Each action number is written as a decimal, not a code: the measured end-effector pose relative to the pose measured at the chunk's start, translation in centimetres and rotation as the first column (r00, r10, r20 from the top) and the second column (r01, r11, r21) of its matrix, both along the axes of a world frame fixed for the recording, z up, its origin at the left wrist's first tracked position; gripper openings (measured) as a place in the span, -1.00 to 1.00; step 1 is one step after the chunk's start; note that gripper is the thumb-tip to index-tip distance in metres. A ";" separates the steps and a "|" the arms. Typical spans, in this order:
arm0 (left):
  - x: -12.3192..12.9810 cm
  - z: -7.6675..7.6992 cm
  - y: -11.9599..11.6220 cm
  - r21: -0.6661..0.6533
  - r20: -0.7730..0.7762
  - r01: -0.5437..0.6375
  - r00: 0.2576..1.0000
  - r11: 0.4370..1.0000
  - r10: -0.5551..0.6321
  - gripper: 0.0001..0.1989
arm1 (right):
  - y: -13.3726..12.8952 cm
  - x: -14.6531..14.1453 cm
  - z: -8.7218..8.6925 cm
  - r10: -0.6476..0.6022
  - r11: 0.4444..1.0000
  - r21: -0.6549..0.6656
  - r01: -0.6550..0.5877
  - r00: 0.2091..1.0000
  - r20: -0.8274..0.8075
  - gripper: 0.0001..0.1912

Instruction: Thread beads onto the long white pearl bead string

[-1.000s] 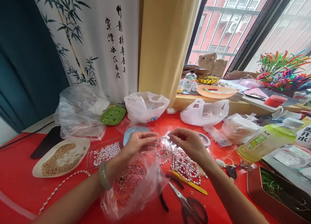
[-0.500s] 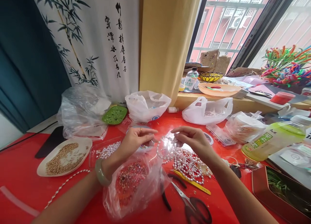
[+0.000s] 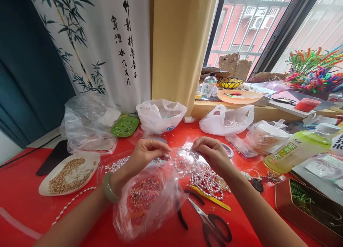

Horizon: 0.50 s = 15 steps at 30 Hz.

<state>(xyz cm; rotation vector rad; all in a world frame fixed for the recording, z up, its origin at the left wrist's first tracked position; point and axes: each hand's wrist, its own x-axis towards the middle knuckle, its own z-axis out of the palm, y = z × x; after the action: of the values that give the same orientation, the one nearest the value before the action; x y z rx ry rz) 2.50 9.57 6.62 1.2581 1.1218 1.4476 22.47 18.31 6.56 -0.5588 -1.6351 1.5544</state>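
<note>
My right hand [image 3: 211, 152] is closed in a pinch on a strand of pearly beads [image 3: 177, 164], which hangs in a loop below the fingertips. To its left, my left hand [image 3: 146, 154] has thumb and forefinger pressed together near the strand's other side; whatever sits between them is too small to name. Under my hands lies a heap of pearly bead strings [image 3: 206, 182]. A clear plastic bag of small reddish beads [image 3: 144, 195] rests below my left hand. Yellow tweezers [image 3: 214, 199], black-handled scissors [image 3: 209, 222] and a dark-handled tool [image 3: 182, 216] lie in front.
At left are a white dish of golden beads [image 3: 70, 173] and a clear tray of white beads [image 3: 118, 165]. White plastic bags [image 3: 160, 114] and a green tray [image 3: 125, 127] line the back. A yellow-green bottle [image 3: 297, 150] and a brown box [image 3: 308, 211] stand at right.
The whole view has shifted slightly. My right hand has its fingers drawn closer around the strand, and my left hand stays pinched close to it.
</note>
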 end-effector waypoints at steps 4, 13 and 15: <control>-0.1 0.0 0.1 0.058 -0.020 0.064 0.998 0.996 -0.063 -0.96 | 0.1 0.1 -0.3 0.013 1.000 0.014 -0.013 1.000 -0.021 -0.89; -0.2 0.4 -0.5 0.112 -0.165 0.179 0.973 0.978 -0.159 -0.89 | 0.1 -0.3 -0.6 0.045 0.999 -0.019 -0.047 0.993 -0.110 -0.86; -0.4 0.1 -0.4 0.137 -0.164 0.212 0.968 0.968 -0.189 -0.88 | 0.2 -0.2 -0.8 0.056 0.998 -0.019 -0.059 0.993 -0.102 -0.86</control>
<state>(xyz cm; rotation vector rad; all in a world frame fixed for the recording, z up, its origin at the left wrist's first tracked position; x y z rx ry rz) 2.12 9.18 6.73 1.5651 0.9611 1.3231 22.29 18.51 5.76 -0.4404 -1.5718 1.6176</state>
